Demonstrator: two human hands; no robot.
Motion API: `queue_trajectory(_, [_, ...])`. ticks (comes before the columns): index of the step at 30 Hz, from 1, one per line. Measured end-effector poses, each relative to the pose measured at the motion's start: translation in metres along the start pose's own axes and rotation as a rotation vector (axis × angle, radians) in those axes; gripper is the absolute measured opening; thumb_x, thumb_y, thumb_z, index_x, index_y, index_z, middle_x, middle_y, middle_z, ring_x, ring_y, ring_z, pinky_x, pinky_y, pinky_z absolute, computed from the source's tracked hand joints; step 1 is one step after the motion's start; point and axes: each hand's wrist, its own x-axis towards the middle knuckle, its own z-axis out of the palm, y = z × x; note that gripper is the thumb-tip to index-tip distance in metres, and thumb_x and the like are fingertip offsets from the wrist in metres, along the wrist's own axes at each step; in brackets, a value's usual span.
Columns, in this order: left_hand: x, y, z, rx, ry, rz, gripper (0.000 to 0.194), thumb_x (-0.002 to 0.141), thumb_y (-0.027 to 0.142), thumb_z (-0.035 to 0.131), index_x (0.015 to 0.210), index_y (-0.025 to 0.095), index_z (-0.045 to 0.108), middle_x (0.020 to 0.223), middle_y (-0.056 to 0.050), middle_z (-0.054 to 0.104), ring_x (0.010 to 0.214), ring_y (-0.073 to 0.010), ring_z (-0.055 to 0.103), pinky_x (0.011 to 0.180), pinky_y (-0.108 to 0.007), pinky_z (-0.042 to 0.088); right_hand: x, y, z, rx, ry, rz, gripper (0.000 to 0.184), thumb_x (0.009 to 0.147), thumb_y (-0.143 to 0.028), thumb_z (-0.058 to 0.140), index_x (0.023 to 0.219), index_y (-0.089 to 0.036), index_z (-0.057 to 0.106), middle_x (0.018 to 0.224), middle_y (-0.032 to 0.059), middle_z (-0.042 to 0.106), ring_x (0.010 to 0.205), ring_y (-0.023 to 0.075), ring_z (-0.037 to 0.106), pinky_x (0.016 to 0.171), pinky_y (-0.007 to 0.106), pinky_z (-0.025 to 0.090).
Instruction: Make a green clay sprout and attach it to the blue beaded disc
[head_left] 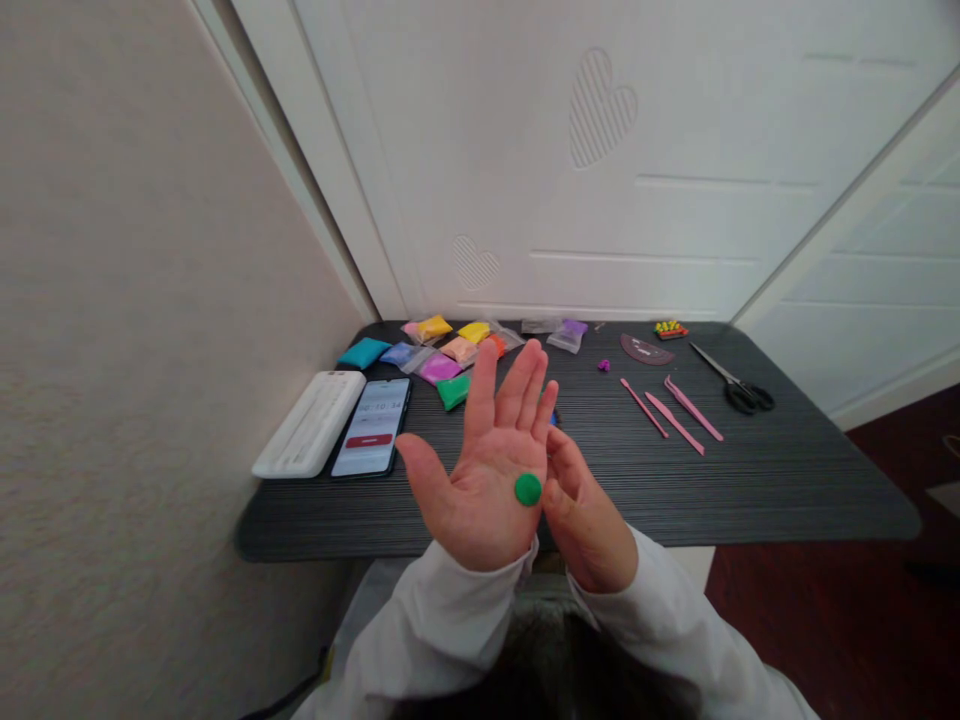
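My left hand is held palm up over the near edge of the dark table, fingers stretched out. A small green clay ball rests on the heel of that palm. My right hand stands edge-on right beside it, its thumb side touching the left palm next to the ball. Its fingers are partly hidden behind the left hand and hold nothing that shows.
Several coloured clay packets lie at the table's back left. A phone and a white tray sit at the left. Three pink modelling tools, black scissors, a dark semicircle piece and a tiny purple bit lie right.
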Motion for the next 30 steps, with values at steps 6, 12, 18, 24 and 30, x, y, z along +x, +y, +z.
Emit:
queue_trajectory(6, [-0.003,0.001,0.007,0.075,0.009,0.048,0.081,0.066,0.069,-0.009,0.125,0.030,0.033,0.128,-0.002,0.042,0.127,-0.0220,0.022,0.103,-0.045,0.016,-0.001,0.005,0.003,-0.014,0.012,0.080,0.056,0.066,-0.029,0.066,0.115,-0.027,0.038,0.111,0.0047,0.051,0.091,0.0163,0.054,0.088,0.037,0.038])
queue_trajectory(12, [-0.001,0.002,0.006,0.077,0.025,0.039,0.079,0.067,0.068,-0.008,0.125,0.031,0.032,0.128,-0.001,0.042,0.126,-0.0215,0.023,0.103,-0.045,0.018,-0.002,0.007,0.004,-0.004,0.011,0.072,0.051,0.068,-0.030,0.064,0.113,-0.027,0.040,0.110,0.0047,0.051,0.087,0.0150,0.056,0.085,0.036,0.040])
queue_trajectory(18, [0.001,0.003,0.003,0.049,0.036,0.002,0.075,0.069,0.068,-0.003,0.125,0.032,0.031,0.129,-0.001,0.042,0.125,-0.0220,0.026,0.102,-0.045,0.021,-0.001,-0.001,0.003,-0.036,0.027,0.023,0.053,0.066,-0.035,0.064,0.112,-0.026,0.042,0.107,0.0044,0.052,0.091,0.0163,0.053,0.087,0.036,0.039])
queue_trajectory(24, [-0.002,0.004,0.006,-0.005,0.010,0.003,0.077,0.068,0.069,-0.004,0.125,0.030,0.033,0.128,-0.003,0.043,0.125,-0.0225,0.025,0.103,-0.045,0.018,0.001,-0.002,0.004,-0.017,0.059,0.062,0.043,0.070,-0.031,0.061,0.108,-0.027,0.044,0.105,0.0032,0.054,0.095,0.0156,0.053,0.088,0.034,0.039])
queue_trajectory(30, [-0.002,0.007,0.008,-0.029,0.010,-0.058,0.077,0.068,0.069,-0.003,0.127,0.030,0.028,0.130,-0.003,0.041,0.126,-0.0222,0.024,0.103,-0.045,0.016,0.000,0.002,0.010,0.006,0.071,0.042,0.037,0.070,-0.029,0.061,0.105,-0.027,0.047,0.099,0.0017,0.057,0.095,0.0157,0.054,0.088,0.034,0.039])
